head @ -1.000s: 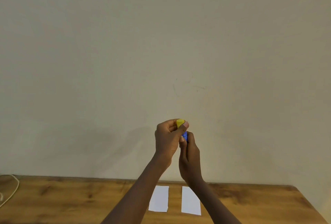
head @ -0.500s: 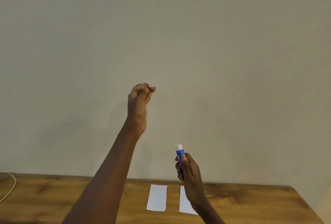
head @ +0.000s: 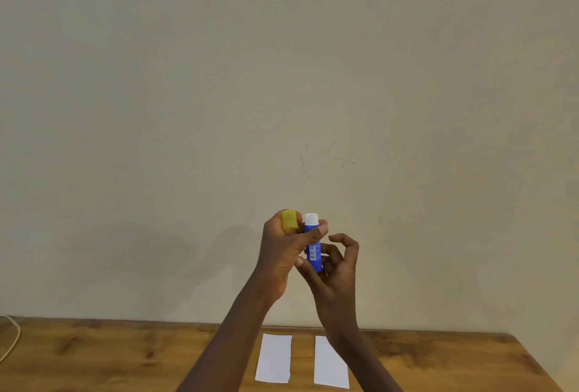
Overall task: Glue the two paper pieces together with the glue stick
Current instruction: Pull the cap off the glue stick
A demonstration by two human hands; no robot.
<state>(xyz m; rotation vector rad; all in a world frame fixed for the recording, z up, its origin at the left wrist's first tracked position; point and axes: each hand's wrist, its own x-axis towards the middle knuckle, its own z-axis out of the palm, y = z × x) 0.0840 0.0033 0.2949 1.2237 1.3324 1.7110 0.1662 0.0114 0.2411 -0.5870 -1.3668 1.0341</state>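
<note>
The blue glue stick stands upright in the air in front of the wall, its white tip bare. My left hand keeps the yellow cap tucked in its fingers, and its thumb and a finger also pinch the stick's upper body. My right hand curls loosely around the stick's lower end, with the forefinger lifted off. Two white paper pieces lie side by side on the wooden table below: the left piece and the right piece, which my right forearm partly covers.
A pale cable loops at the table's far left edge. A plain beige wall rises directly behind the table. The table's right corner slants toward the frame's edge.
My left hand, raised up and to the left with the cap half a second ago, has come back down to the stick. My right hand has lifted the stick higher.
</note>
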